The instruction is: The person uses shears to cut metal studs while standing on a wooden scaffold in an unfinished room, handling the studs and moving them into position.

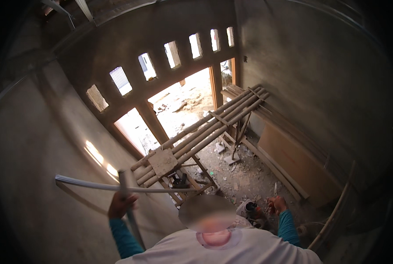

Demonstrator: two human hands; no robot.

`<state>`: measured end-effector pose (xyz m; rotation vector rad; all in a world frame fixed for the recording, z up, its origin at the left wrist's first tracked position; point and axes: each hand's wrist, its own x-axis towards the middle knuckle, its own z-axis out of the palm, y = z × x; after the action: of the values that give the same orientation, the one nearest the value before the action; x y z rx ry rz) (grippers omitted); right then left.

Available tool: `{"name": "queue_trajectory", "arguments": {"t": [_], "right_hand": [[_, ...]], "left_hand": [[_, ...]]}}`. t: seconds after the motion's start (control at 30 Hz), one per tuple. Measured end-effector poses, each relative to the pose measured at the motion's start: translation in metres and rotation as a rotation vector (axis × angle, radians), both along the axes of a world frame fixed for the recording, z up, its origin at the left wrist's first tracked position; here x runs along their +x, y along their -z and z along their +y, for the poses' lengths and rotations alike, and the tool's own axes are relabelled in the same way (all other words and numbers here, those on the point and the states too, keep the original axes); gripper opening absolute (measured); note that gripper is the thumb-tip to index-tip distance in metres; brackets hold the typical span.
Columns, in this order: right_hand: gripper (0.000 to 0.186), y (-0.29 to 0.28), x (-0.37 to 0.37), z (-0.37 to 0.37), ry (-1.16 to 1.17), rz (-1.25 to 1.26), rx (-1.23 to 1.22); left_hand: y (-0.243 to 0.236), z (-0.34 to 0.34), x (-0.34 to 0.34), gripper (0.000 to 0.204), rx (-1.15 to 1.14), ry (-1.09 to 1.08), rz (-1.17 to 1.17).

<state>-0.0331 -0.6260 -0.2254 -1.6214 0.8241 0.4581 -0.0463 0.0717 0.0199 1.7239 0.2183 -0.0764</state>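
Note:
On the left my left hand [120, 205] is closed around a grey metal bar [133, 226], which stands tilted and slightly blurred. Across it, just above my fingers, runs a long ribbed metal strip [86, 183]. I cannot tell whether my hand also touches that strip. My right hand [277, 205] is raised low on the right with its fingers curled shut. A thin pale piece shows above these fingers, too small to name. Beside that hand, on the floor, is a dark and orange tool [252, 209], partly hidden by my body.
A bamboo-pole scaffold [201, 134] spans the room ahead, with a dusty board [163, 162] on it. Rubble [258, 176] litters the floor. A brown panel [288, 158] and planks lean by the right wall. A pole [337, 211] slants at right. Bright doorways [185, 99] open beyond.

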Motion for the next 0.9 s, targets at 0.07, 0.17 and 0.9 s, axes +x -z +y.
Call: {"name": "queue_trajectory", "arguments": {"t": [0.07, 0.17, 0.9], "right_hand": [[0.031, 0.008, -0.006, -0.004, 0.053, -0.032, 0.047], [0.036, -0.026, 0.004, 0.016, 0.082, -0.150, 0.199], [0.052, -0.177, 0.033, 0.144, -0.081, -0.398, 1.220]], "left_hand": [[-0.012, -0.081, 0.079, 0.029, 0.403, 0.291, -0.147], [-0.009, -0.173, 0.152, 0.033, 0.364, 0.604, -0.116], [0.012, -0.359, 0.212, 0.055, 1.080, 1.393, -0.667]]}}
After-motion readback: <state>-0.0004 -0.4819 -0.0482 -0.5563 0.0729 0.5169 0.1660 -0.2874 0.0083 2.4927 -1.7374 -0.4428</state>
